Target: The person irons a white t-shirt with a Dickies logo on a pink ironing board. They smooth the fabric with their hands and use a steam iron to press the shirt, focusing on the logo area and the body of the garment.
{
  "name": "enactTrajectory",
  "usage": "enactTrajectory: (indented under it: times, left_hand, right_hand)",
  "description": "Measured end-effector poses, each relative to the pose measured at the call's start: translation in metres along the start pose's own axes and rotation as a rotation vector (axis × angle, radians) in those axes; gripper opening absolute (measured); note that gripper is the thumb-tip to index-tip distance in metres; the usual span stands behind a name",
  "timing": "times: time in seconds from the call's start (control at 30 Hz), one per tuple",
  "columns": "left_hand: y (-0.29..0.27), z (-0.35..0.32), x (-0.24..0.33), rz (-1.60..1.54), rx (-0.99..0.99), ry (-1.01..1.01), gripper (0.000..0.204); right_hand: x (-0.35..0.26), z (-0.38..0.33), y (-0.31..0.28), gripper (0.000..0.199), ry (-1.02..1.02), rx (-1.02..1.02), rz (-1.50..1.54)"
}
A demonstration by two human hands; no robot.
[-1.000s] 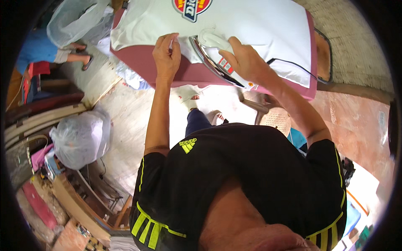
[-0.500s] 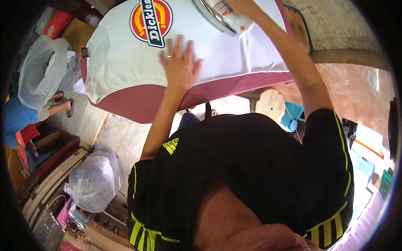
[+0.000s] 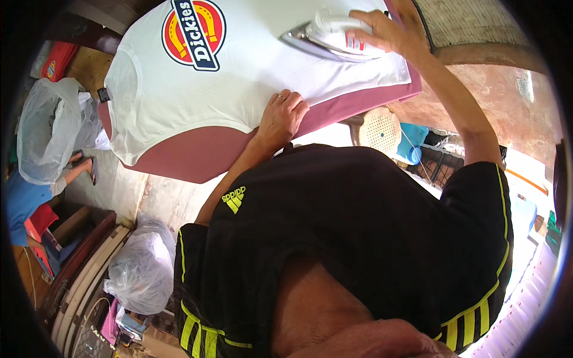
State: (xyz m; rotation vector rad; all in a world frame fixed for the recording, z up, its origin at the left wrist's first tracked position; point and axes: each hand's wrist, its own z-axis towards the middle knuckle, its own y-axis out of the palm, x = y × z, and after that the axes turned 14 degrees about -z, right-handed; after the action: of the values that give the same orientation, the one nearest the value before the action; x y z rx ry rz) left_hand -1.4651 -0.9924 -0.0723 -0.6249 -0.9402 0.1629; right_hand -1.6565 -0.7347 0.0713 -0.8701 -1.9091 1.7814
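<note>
A white T-shirt (image 3: 250,71) with a red, yellow and dark blue printed emblem lies spread on a maroon ironing surface (image 3: 191,152). My right hand (image 3: 382,33) is closed around the handle of a white clothes iron (image 3: 334,39). The iron's metal soleplate rests on the shirt's right part, its tip toward the emblem. At the shirt's near edge, my left hand (image 3: 283,114) has curled fingers that appear to grip the fabric; its fingertips are partly hidden.
A translucent plastic bag (image 3: 48,131) stands at left, near a person in blue (image 3: 30,197). Another stuffed plastic bag (image 3: 143,268) sits lower left beside stacked boards (image 3: 89,268). A perforated round stool (image 3: 381,130) stands under the surface's right end.
My left hand has gone from flat and spread on the shirt to curled at its near edge. The iron has come nearer and turned, its tip now pointing left.
</note>
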Motion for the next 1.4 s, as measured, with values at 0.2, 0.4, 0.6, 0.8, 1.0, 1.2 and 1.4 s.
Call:
enactTrajectory:
  times: [0.2,0.4,0.6,0.8,1.0,1.2,1.4]
  left_hand:
    - [-0.031,-0.010,0.016,-0.085,0.090,-0.024,0.013]
    - [-0.079,-0.011,-0.009,0.416,0.164,-0.212,0.056]
    - [-0.061,-0.024,-0.026,0.546,0.119,-0.247,0.076]
    - [-0.064,-0.014,-0.013,0.539,0.080,-0.301,0.080]
    - [-0.045,0.013,-0.009,0.418,0.038,-0.275,0.089]
    - [-0.024,0.033,0.000,0.373,-0.032,-0.314,0.088]
    - [-0.016,0.050,0.011,0.410,0.027,-0.352,0.084]
  right_hand:
    - [-0.018,-0.054,0.033,0.050,-0.214,0.054,-0.042]
    - [-0.023,-0.057,0.035,0.048,-0.182,0.153,-0.129]
    - [-0.012,-0.011,0.026,0.048,0.109,0.002,-0.191]
    - [-0.056,-0.053,0.033,0.050,0.037,0.085,-0.069]
    - [-0.021,-0.026,0.019,0.040,0.218,0.228,-0.148]
    - [0.110,0.064,0.007,0.059,0.282,0.557,-0.351]
    - [0.120,0.101,-0.044,0.053,0.476,0.286,0.034]
